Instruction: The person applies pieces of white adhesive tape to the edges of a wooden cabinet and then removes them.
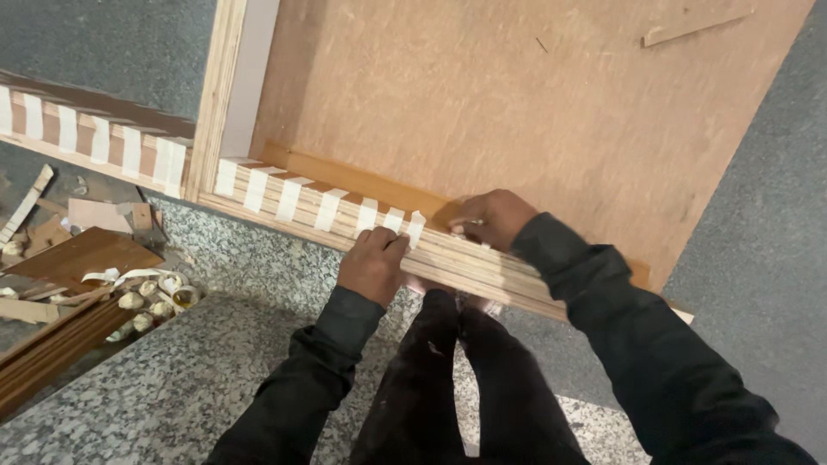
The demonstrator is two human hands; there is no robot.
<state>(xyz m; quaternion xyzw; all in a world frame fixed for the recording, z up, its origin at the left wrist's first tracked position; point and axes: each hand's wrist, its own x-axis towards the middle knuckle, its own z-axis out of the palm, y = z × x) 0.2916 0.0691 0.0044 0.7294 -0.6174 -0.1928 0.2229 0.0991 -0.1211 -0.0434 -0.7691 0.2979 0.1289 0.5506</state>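
Left hand [372, 263] curled over the near edge of the plywood panel [482, 103], thumb and fingers pinching a strip of white masking tape [415, 229] against the layered edge. Right hand [489, 217] lies on the panel's inner face just beside it, fingers bent and pressed down on the wooden edging strip [362, 182]. More tape strips [289, 198] run along that edge toward the panel's left corner. Beneath, the granite step [198, 370]; beside its left end, peeled tape curls [151, 297] and wood offcuts [77, 254].
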